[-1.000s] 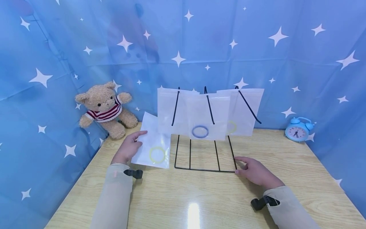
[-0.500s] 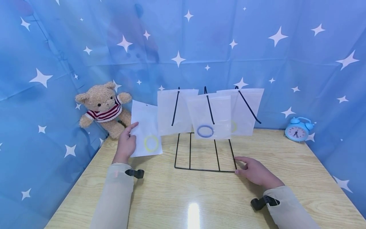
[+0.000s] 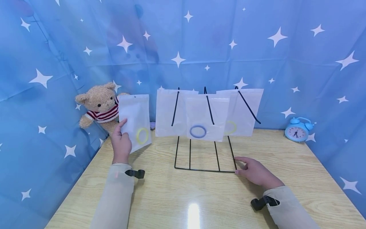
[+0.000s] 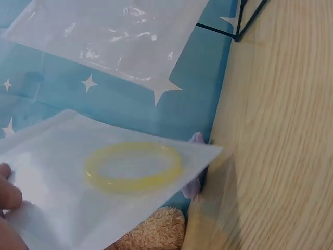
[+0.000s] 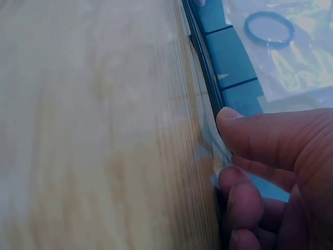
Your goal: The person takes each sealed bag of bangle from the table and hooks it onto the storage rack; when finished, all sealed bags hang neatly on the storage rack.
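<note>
My left hand [image 3: 121, 146] pinches a white translucent zip bag [image 3: 130, 109] by its left edge and holds it upright above the table, partly in front of the teddy bear. Inside this bag lies a yellow ring [image 4: 130, 185], near its lower end. At the right front corner of a black wire rack [image 3: 206, 170], my right hand [image 3: 254, 171] grips the base wire between thumb and fingers. From the rack's hooks hang a left bag [image 3: 167, 111], a middle bag [image 3: 197, 111] with a blue ring [image 3: 191, 131], and a right bag [image 3: 247, 111] with a yellow ring.
A teddy bear [image 3: 98, 100] in a striped top sits at the back left. Behind the held bag, a small purple thing [image 3: 152, 125] shows at the table's rear. A blue alarm clock [image 3: 297, 132] stands at the back right. A starry curtain [image 3: 206, 38] surrounds the wooden table [image 3: 171, 203].
My left hand has moved the bag left and up, away from the rack and in front of the bear. The middle hanging bag swung right and back. My right hand stays put.
</note>
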### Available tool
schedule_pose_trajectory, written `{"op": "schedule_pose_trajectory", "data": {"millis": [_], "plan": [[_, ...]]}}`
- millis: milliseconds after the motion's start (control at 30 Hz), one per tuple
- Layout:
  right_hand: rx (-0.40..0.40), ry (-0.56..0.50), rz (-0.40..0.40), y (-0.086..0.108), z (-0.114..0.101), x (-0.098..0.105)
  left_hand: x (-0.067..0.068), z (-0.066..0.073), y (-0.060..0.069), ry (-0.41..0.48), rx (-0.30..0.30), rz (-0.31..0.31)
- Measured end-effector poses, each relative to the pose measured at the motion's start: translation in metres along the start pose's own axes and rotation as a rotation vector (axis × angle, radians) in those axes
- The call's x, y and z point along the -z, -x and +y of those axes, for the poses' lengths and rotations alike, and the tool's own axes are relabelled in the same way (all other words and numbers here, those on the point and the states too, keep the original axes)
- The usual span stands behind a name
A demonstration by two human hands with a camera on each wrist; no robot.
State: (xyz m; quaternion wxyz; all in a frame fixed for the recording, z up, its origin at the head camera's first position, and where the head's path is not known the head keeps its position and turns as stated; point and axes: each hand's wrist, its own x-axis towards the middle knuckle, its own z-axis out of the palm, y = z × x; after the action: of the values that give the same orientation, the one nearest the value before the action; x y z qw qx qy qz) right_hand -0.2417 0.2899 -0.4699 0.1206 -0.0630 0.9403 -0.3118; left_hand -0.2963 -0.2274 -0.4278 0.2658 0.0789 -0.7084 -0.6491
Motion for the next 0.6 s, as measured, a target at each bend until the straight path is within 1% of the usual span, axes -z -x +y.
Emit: {"op": "schedule_pose_trajectory", "data": {"millis": [233,367,500,533,600], "plan": [[-0.001,0.008,-0.001,0.0006,-0.0013,0.0000,0.0037,0.0028,-0.0014,0.146,0.068,0.119],[0.005,0.010,0.001,0.0006,-0.0006,-0.0001,0.0051,0.0030,-0.0049,0.257,0.091,0.185],[0.008,0.007,0.000,0.0008,-0.0001,0.0000,0.0063,0.0012,-0.0083,0.396,0.107,0.224],[0.004,0.005,0.000,0.0010,-0.0001,0.0000,0.0063,0.0009,-0.0089,0.434,0.104,0.228],[0.007,0.000,-0.002,0.0009,0.0004,-0.0001,0.0063,0.0004,-0.0094,0.480,0.093,0.225]]}}
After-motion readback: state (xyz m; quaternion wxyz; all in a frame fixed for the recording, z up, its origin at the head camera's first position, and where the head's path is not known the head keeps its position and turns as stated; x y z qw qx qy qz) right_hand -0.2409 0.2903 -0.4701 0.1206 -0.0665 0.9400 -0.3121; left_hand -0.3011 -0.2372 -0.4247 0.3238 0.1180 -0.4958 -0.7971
